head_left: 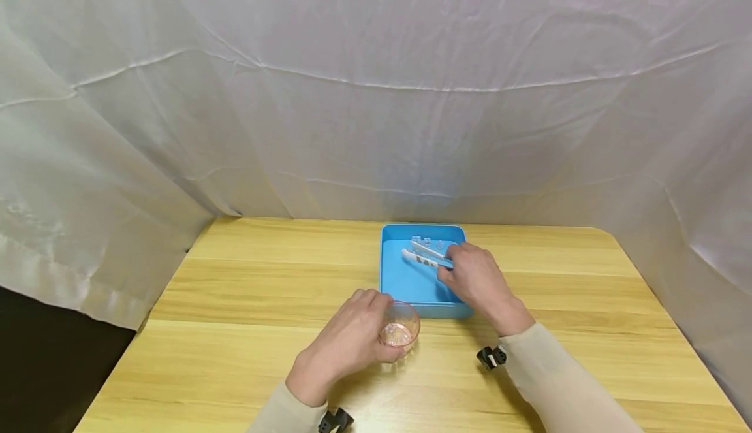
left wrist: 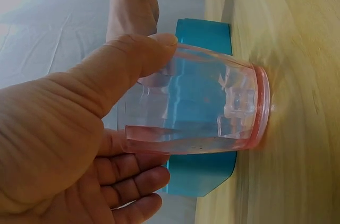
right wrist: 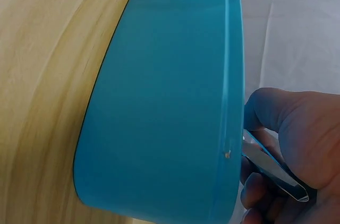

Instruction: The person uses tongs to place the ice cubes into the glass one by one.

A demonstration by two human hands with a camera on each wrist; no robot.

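Observation:
A clear, pink-tinted plastic cup (head_left: 401, 336) stands upright on the table just in front of a blue tray (head_left: 408, 287). My left hand (head_left: 352, 333) grips it, thumb on one side and fingers on the other. Several clear cubes (left wrist: 239, 102) lie at the cup's bottom. Over the tray, my right hand (head_left: 477, 277) holds a pair of tongs (head_left: 420, 258) with pale, dark-spotted arms pointing left. More clear cubes (head_left: 416, 240) lie near the tray's back wall, close to the tong tips. Whether the tips hold a cube I cannot tell. In the right wrist view the tray wall hides the tips.
The wooden table (head_left: 258, 289) extends to both sides of the tray. Behind it hangs a pale grey curtain (head_left: 352, 139), which also runs along the left and right sides. The tray's raised front wall (right wrist: 164, 102) stands between cup and cubes.

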